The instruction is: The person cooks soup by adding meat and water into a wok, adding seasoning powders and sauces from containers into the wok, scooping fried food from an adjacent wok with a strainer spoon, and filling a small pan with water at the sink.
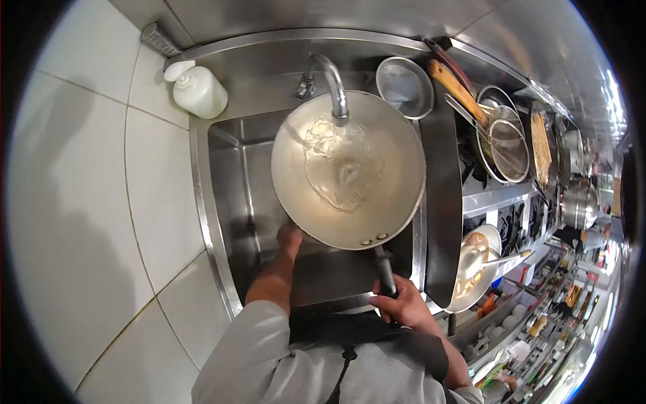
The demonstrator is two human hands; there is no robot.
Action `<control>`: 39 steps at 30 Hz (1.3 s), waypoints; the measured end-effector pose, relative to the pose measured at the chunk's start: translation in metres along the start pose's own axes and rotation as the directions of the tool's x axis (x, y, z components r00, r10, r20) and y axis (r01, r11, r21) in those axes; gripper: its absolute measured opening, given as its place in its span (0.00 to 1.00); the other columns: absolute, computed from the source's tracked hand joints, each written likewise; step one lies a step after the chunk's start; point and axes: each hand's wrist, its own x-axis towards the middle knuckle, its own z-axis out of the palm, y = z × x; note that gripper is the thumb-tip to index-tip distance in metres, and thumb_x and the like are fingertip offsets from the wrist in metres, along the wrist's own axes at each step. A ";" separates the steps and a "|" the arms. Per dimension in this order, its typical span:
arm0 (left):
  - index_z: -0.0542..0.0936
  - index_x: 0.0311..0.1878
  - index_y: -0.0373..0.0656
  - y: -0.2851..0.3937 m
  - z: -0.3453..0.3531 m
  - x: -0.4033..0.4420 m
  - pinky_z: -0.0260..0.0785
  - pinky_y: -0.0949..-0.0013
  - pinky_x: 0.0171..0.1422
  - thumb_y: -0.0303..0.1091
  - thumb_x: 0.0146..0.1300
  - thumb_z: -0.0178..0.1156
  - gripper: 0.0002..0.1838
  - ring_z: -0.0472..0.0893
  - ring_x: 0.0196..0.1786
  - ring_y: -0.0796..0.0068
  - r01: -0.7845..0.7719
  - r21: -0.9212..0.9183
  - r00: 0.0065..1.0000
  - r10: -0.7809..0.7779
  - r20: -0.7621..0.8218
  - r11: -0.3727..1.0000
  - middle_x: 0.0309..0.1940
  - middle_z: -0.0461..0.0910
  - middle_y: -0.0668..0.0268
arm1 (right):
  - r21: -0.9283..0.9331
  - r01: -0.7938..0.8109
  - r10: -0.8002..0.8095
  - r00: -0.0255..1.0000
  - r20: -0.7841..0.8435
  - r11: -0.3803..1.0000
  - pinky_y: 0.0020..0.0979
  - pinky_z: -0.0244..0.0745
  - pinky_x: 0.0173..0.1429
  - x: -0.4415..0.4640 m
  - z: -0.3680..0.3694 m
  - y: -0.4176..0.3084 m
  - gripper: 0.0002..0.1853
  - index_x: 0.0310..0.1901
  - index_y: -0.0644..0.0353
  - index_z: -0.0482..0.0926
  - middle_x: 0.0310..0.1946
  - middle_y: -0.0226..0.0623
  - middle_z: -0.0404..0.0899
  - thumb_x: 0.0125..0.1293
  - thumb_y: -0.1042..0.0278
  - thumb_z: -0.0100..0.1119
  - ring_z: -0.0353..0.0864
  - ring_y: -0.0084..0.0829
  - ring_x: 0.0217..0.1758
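Observation:
A wide round pan [397,168] with a pale inside is under the curved tap [338,101], over the steel sink [232,202]. Clear water ripples in its middle. My right hand [404,303] is wrapped round the black pan handle [385,273], close to my body. At the pan's lower left edge is my left hand [289,239]; its fingers are hidden under the rim, so their hold cannot be made out.
A white pump bottle [200,93] stands at the sink's back left corner. Right of the tap sits a metal bowl [405,87]. Farther right are a pan with strainers [509,145] and another pan [479,269] on the stove. White tiles [87,188] line the left.

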 end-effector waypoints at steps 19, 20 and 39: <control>0.82 0.30 0.39 0.136 -0.047 0.096 0.80 0.52 0.46 0.36 0.50 0.68 0.11 0.86 0.36 0.59 0.171 -0.512 0.979 -0.087 0.184 0.842 0.32 0.86 0.54 | -0.366 -0.133 0.003 0.943 -0.334 0.921 0.27 0.71 0.38 -0.044 -0.039 0.033 0.13 0.33 0.60 0.81 0.25 0.26 0.78 0.55 0.61 0.75 0.75 0.19 0.30; 0.82 0.30 0.39 0.143 -0.052 0.090 0.80 0.52 0.46 0.37 0.50 0.68 0.11 0.86 0.37 0.59 0.179 -0.523 0.979 -0.099 0.178 0.833 0.32 0.86 0.55 | -0.373 -0.133 0.002 0.944 -0.331 0.918 0.27 0.71 0.38 -0.046 -0.040 0.036 0.13 0.33 0.60 0.81 0.25 0.26 0.78 0.55 0.61 0.75 0.75 0.19 0.30; 0.79 0.44 0.38 -0.075 -0.053 -0.035 0.76 0.56 0.55 0.33 0.59 0.67 0.13 0.84 0.43 0.63 0.287 -0.149 0.958 -0.280 0.063 0.946 0.38 0.84 0.59 | -0.023 0.047 -0.047 0.998 -0.028 0.999 0.24 0.63 0.24 -0.039 -0.019 0.044 0.10 0.37 0.59 0.79 0.20 0.24 0.73 0.64 0.64 0.71 0.69 0.16 0.20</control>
